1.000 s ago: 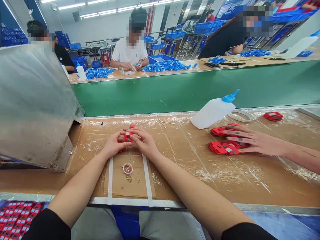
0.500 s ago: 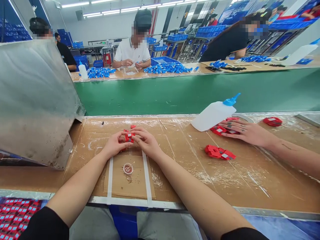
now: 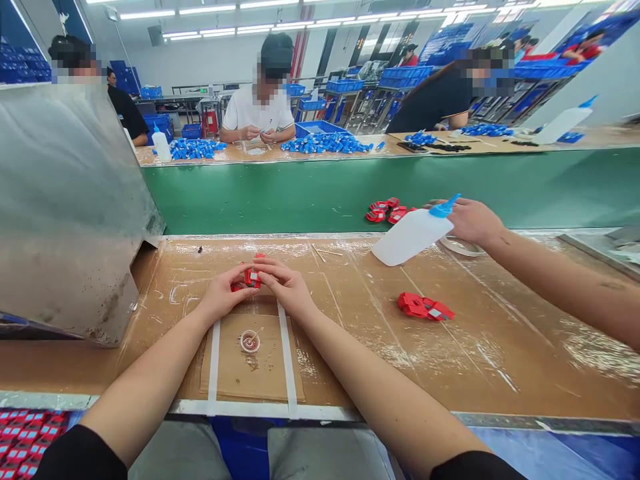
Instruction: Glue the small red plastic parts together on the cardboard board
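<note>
- Your left hand [image 3: 220,298] and right hand [image 3: 286,288] meet fingertip to fingertip over the table [image 3: 350,347], both pinching the same small red part [image 3: 251,277] between them.
- The left grip is pressed onto the part's near-left side; the right grip closes on its right and top, with the fingers curled over it.
- The red part sits directly between the 2 grips, just above the table surface, straight ahead of you and beyond the small glue cup [image 3: 250,341], which lies nearer your body between the 2 white tape strips.
- The part's long axis is too hidden by your fingers to tell.
- Neither hand is nearer; both touch it.
- A loose pile of red parts [image 3: 425,307] lies well to your right, closer to your right hand.
- A co-worker's hand [image 3: 470,220] reaches in from the right, beside the tilted squeeze bottle [image 3: 413,233], near more red pieces [image 3: 385,210] on the green belt.
</note>
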A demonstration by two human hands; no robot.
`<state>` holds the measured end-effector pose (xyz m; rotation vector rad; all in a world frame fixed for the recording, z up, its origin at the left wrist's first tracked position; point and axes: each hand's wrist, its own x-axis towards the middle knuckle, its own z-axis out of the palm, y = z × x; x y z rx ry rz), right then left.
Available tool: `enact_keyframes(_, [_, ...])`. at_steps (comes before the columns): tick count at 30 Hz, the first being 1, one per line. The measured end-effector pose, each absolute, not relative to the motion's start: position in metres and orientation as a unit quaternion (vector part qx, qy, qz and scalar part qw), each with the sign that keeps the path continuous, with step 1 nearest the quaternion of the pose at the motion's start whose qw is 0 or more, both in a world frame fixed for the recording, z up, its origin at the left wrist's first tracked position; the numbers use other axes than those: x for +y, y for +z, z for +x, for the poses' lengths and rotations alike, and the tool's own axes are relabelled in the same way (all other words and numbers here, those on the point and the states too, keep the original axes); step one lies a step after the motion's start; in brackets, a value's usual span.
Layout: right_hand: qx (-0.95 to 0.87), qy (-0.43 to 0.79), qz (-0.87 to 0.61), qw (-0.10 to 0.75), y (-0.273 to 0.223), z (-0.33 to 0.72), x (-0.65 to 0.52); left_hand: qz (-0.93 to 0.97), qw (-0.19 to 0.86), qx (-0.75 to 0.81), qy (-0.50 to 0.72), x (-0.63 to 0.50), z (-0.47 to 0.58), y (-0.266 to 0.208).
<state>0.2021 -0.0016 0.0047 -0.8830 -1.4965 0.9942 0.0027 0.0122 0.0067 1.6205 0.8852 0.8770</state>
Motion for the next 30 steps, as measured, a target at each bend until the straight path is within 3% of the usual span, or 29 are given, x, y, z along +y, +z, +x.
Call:
enact_keyframes(4, [-0.581,0.505,-0.353,0.531,-0.003,0.200,0.002,0.665,0.544,0.366,0.357,0.009,0.003,0.013])
enact_keyframes(12, [-0.608,0.533,-0.322,0.492,-0.004,0.199,0.005,0.623,0.574,0.370,0.382,0.008,0.006,0.011])
enact_keyframes(21, [-0.564,0.587,-0.275,0.512,-0.006,0.195,0.002,0.631,0.566,0.352,0.398,0.003,0.010,0.014])
enact_keyframes(30, [-0.567,0.552,-0.277,0.545,-0.006,0.183,0.007,0.625,0.524,0.392,0.426,0.005,0.013,0.017])
